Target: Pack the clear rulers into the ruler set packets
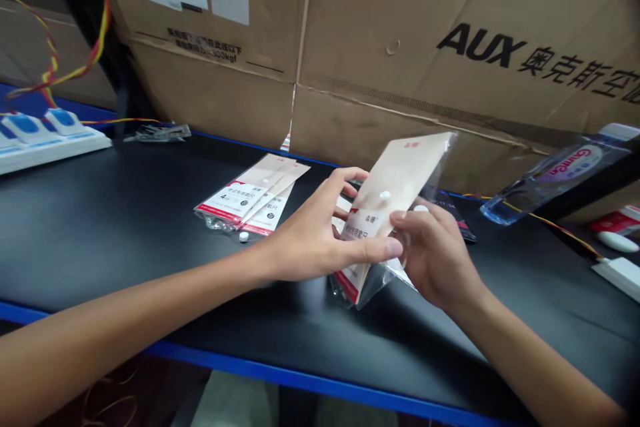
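Note:
Above the table, a clear plastic packet [400,163] with a beige card, a red bottom band and a white button stands tilted between my hands. My left hand [310,233] curls around its left side, thumb across the front and fingers behind. My right hand [437,257] pinches the packet's right edge with thumb against fingers. At least one more card shows behind it, partly hidden. Left of my hands, similar packets [235,197] lie overlapping on the black tabletop, with a small white button [243,237] at their lower edge.
Large cardboard boxes [370,33] stand along the back of the table [125,240]. A plastic bottle [545,173] leans at the right. On the left is a white power strip [60,147] with yellow-red wires [97,47]. A dark package [457,213] lies behind my right hand.

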Demonstrator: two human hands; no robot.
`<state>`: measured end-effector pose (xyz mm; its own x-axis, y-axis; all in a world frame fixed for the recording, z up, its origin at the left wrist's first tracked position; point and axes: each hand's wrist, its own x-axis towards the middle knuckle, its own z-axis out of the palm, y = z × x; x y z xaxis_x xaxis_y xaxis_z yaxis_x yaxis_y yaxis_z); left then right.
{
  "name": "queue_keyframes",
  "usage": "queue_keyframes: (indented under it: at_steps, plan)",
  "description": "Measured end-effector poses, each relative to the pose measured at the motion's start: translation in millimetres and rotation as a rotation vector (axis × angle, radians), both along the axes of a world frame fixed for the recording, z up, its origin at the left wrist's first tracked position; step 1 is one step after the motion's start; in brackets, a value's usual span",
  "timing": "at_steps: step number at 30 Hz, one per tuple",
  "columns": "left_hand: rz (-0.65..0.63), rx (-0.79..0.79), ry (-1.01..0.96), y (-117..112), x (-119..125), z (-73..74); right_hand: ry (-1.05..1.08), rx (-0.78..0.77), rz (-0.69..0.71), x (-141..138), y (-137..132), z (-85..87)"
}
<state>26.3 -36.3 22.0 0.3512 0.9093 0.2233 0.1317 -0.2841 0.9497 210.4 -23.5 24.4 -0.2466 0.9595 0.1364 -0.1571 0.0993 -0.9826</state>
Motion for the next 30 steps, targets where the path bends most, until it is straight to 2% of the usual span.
queue_keyframes:
  at_steps: [4,9,14,18,21,23,25,27,29,30]
  plan:
    - [0.087,0.040,0.068,5,-4,-2.6,-0.027,0.069,-0.097,4,3,-0.8]
    - [0.191,0.189,0.290,7,-5,-5.8,-0.014,0.147,-0.214,1,4,-5.0]
    - [0.288,0.386,0.472,5,-3,-2.0,-0.103,0.057,-0.043,-3,4,-14.9]
    - [0.368,0.521,0.624,3,-1,-2.5,0.006,-0.072,-0.013,-6,6,-21.0]
    - [0.346,0.563,0.757,5,0,-7.7,0.086,-0.132,0.037,-8,7,-22.2]
    - [0.317,0.531,0.796,7,-2,-9.9,0.069,-0.137,0.077,-5,11,-20.6]
    - [0.336,0.492,0.804,13,-8,-8.9,0.009,-0.096,0.108,2,21,-16.3]
    - [0.405,0.463,0.810,20,-19,-5.2,-0.080,0.029,0.108,15,40,-11.0]
    - [0.466,0.427,0.833,29,-32,-0.9,-0.327,0.201,0.019,30,68,-7.5]
    - [0.484,0.402,0.852,33,-39,0.9,-0.540,0.292,-0.065,37,84,-7.2]
